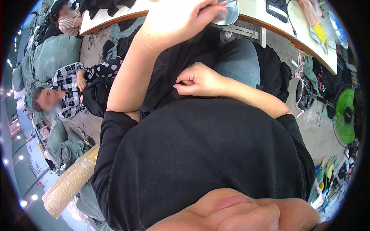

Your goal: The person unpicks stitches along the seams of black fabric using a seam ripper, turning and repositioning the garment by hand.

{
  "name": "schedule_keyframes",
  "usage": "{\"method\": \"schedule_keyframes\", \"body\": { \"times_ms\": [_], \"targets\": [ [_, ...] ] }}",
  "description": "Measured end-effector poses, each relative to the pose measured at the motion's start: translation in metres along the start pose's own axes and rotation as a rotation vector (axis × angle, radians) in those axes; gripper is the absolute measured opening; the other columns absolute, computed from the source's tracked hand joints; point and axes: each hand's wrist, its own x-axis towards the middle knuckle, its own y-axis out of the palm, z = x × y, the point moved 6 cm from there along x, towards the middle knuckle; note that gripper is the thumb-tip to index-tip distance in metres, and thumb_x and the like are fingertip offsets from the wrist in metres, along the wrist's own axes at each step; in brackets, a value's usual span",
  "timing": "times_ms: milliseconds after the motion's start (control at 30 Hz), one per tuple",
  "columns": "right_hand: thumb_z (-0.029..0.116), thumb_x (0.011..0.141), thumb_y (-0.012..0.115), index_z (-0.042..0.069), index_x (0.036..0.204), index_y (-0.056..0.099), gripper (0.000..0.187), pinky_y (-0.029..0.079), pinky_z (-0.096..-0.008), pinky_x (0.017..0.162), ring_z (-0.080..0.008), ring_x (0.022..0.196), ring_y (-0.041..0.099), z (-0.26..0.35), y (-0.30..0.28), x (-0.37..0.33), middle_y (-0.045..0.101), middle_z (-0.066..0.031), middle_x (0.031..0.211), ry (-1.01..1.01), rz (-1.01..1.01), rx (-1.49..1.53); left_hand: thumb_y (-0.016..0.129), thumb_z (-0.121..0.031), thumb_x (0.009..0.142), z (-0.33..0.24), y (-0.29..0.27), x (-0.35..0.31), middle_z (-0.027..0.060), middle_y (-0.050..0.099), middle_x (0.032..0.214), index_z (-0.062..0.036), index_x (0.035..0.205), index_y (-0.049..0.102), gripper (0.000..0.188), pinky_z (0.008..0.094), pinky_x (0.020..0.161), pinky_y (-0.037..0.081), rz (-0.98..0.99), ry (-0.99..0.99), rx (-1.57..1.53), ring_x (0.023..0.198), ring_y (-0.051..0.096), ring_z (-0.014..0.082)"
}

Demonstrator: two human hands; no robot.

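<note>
Black cloth [163, 79] lies just beside the curled right hand [197, 79]; I can't tell if it pinches any. The left hand [194, 14] bends its fingers by a shiny metal plate [228, 18], and I can't tell its grip

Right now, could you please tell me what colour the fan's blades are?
The blades are green, seen best in the head view.

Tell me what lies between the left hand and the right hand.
In the head view, black cloth lies between the left hand and the right hand.
</note>
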Motion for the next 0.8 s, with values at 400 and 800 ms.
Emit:
{"method": "schedule_keyframes", "body": {
  "times_ms": [400,800],
  "targets": [
    [0.019,0.086,0.073,-0.005,0.081,0.069,0.024,0.046,-0.0375,0.055,-0.0224,0.052,0.057,-0.007,-0.002,-0.002,0.062,-0.016,0.063,0.111,0.031,0.025,0.08,-0.012,0.091,-0.015,-0.01,-0.073,0.0043,0.063,0.065,-0.003,0.088,0.07,0.013,0.0256,0.052,0.045,0.137,-0.364,0.022,0.054,0.058,0.012],
    [0.018,0.086,0.072,-0.004,0.082,0.071,0.023,0.047,-0.0372,0.056,-0.022,0.052,0.059,-0.004,-0.002,-0.004,0.063,-0.0148,0.062,0.083,0.006,0.028,0.078,-0.015,0.093,-0.019,-0.01,-0.075,0.0045,0.06,0.061,-0.004,0.086,0.07,0.015,0.0269,0.051,0.043,0.157,-0.4,0.029,0.052,0.057,0.0133]
  ]
}}
